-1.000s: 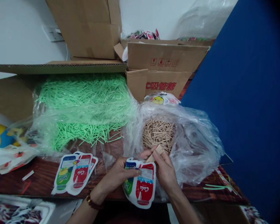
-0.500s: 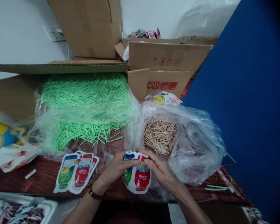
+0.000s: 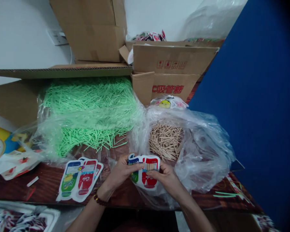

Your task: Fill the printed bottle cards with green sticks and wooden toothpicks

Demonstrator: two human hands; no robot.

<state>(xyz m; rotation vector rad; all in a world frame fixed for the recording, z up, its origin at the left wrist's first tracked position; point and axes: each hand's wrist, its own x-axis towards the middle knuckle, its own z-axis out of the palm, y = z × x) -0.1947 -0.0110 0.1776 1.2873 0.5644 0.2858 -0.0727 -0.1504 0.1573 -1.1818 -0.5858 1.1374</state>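
Near the table's front edge, a cola-and-Sprite printed pouch (image 3: pixel 150 182) is pinched between my two hands. My left hand (image 3: pixel 124 170) grips its left side, thumb across the front. On the right side, my right hand (image 3: pixel 166 175) presses its thumb below a small row of tan sticks (image 3: pixel 150 166), which shows in the red half of the pouch. Just beyond lies a heap of similar tan sticks (image 3: pixel 165 140) on clear plastic. To the left, several matching pouches (image 3: pixel 78 180) lie in an overlapping stack.
Green thin straws (image 3: pixel 91 100) spill from a cardboard box lined with plastic. A crumpled clear bag (image 3: pixel 205 154) lies at the right. Behind stand brown cartons (image 3: pixel 174 64), and a blue panel (image 3: pixel 234 106) borders the right side. Loose green straws (image 3: pixel 224 195) lie near the right edge.
The pouch has tipped, its lower end rising away from the table edge. My right hand has shifted its hold toward the right edge, and the stick row shows more plainly.
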